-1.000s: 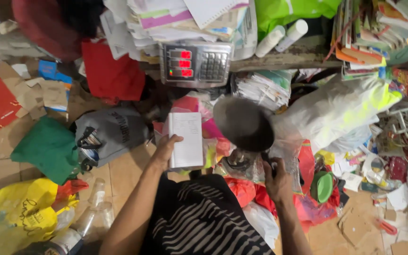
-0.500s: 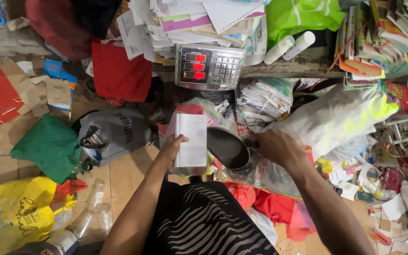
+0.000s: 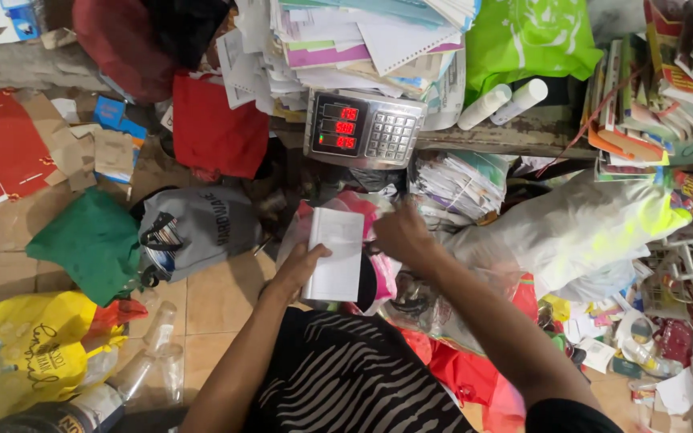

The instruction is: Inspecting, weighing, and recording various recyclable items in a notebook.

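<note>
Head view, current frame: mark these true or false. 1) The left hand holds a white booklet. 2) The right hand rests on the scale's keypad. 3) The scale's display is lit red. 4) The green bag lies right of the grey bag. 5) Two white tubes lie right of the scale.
1) True: the left hand grips the white booklet by its left edge.
2) False: the right hand is below the scale, beside the booklet, not on the keypad.
3) True: red digits glow.
4) False: the green bag lies left of the grey bag.
5) True: the white tubes lie on the ledge there.
</note>
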